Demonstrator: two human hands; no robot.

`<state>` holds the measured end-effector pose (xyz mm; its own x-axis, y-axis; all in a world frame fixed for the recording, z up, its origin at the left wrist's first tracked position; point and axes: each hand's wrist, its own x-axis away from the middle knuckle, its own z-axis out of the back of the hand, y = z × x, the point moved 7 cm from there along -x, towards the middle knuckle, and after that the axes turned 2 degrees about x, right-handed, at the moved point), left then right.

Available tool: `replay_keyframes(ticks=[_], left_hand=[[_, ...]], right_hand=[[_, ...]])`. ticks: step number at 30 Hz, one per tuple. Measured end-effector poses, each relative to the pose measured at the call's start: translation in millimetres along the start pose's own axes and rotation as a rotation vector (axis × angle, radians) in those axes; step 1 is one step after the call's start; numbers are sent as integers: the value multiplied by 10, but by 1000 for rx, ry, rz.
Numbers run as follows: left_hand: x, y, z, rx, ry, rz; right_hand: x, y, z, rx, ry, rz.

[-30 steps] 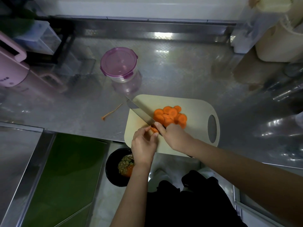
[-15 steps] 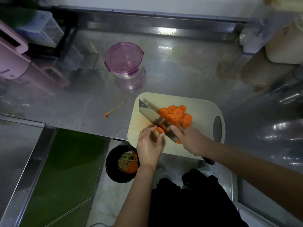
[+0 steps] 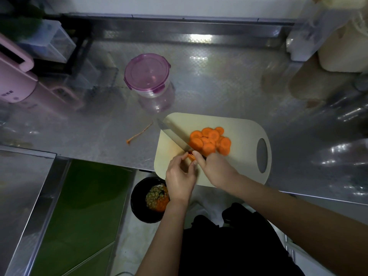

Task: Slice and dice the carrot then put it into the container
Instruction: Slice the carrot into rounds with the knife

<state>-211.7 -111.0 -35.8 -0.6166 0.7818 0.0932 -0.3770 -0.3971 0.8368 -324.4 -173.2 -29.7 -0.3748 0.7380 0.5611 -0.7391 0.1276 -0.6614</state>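
A cream cutting board [image 3: 243, 156] lies at the near edge of the steel counter. Several orange carrot slices [image 3: 210, 141] are piled at its middle. My left hand [image 3: 180, 174] pinches a small carrot end piece [image 3: 191, 156] against the board. My right hand [image 3: 216, 168] grips the handle of a knife [image 3: 173, 136], whose blade runs up and left and rests down at the carrot piece. A round clear container with a closed purple lid [image 3: 147, 73] stands on the counter behind the board.
A thin carrot peel strip [image 3: 139, 134] lies on the counter left of the board. A black bin with food scraps [image 3: 151, 200] sits on the floor below the counter edge. A pink appliance [image 3: 14, 76] stands at far left, a cream jug [image 3: 342, 50] at back right.
The knife was lifted and tilted half a second ago; now the blade is down again at the carrot end piece. My left hand stays on the piece.
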Motion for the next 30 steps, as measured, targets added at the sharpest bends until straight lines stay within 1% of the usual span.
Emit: replay_keyframes(ticks=[2,4,5,7,8,10,12,16,18,21,25,27,30], left_hand=[[-7,-9,-3,10,-9,8],[-8,-13,1,20,-14,7],[-6,-10,5,27,-18,8],[-3,-2,14,49,-22,11],[-4,2,15,66,-24,8],[-8,14,13,83,-34,-4],[-20,34,-1,77,-41,-5],[-140,103,-31,13,-3,49],[-219,162,-73,-9,-13,69],[-283,263,-182,-55,-86,47],[-285,316,-354,-248,-247,-25],[-300,326,-376,-293,-261,-37],[-332,351,-348,-286,-224,-28]], right_hand=[[-17,-75,19,0,-15,57],[-60,-66,105,14,16,31],[-92,-18,123,19,-8,-3],[-105,18,159,4,-30,-15],[-114,37,177,-22,-35,-12],[-129,80,249,-179,-5,-19],[-119,107,338,-277,20,-25],[-112,159,515,-312,60,-43],[-104,211,560,-331,73,-70],[-57,257,599,-353,85,-90],[-17,314,607,-357,92,-111],[7,311,602,-362,79,-108],[38,290,596,-393,68,-91]])
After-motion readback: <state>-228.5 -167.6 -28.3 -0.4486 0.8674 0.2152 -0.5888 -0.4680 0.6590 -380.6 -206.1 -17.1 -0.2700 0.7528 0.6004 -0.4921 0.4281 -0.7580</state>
